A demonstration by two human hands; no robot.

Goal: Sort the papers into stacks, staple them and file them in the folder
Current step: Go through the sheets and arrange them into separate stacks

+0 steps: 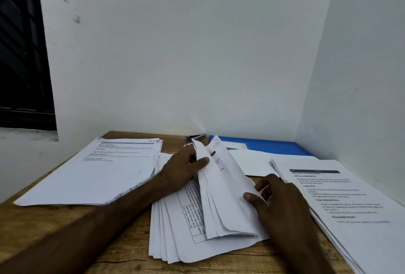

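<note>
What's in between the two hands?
A bunch of lifted pages from the middle pile stands between the left hand and the right hand, both holding it. The head view shows it.

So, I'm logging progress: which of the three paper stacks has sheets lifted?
The middle stack: the left hand and right hand hold its upper sheets raised on edge. The left stack and right stack lie flat.

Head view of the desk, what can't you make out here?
All in the head view:
- Stapler: mostly hidden behind the lifted sheets.
- Blue folder: near edge covered by white paper; contents unseen.
- Right stack: cut off by the frame edge; small print blurred.
- Middle pile: top page partly under the lifted sheets.
</note>
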